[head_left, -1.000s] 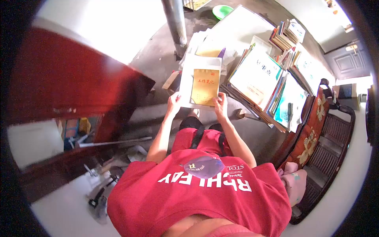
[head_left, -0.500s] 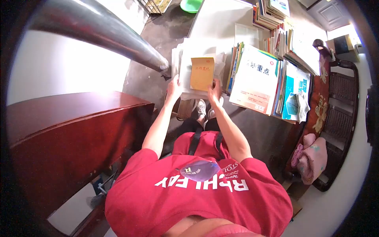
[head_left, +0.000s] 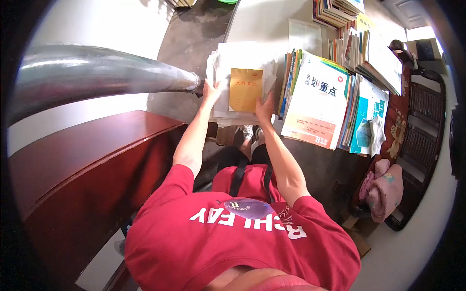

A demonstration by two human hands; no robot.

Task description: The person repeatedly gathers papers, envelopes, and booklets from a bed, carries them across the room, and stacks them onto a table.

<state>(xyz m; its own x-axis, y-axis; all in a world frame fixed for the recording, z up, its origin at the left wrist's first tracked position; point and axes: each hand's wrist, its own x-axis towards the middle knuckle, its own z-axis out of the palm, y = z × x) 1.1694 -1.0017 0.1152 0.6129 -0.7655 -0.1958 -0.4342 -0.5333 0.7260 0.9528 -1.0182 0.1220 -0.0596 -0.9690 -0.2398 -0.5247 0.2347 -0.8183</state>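
A yellow-brown notebook (head_left: 245,90) with red characters lies face up on a stack of white papers (head_left: 222,97) at the near left end of the white table. My left hand (head_left: 211,90) is at the stack's left edge, its fingers along the papers. At the right edge, beside the notebook's lower right corner, is my right hand (head_left: 265,105), thumb and fingers apart around the papers' side. The undersides of both hands are hidden, so how firmly they grip is hard to see.
Piles of books (head_left: 318,102) stand right of the papers on the white table (head_left: 257,24), with more behind. A metal pipe (head_left: 111,72) and a dark red cabinet (head_left: 97,150) are at the left. A patterned bench (head_left: 397,131) with pink cloth (head_left: 386,191) is at the right.
The notebook and the white sheet under it, held up near my body earlier, now rest on the paper stack on the table. My hands have moved to the stack's sides. The view has shifted.
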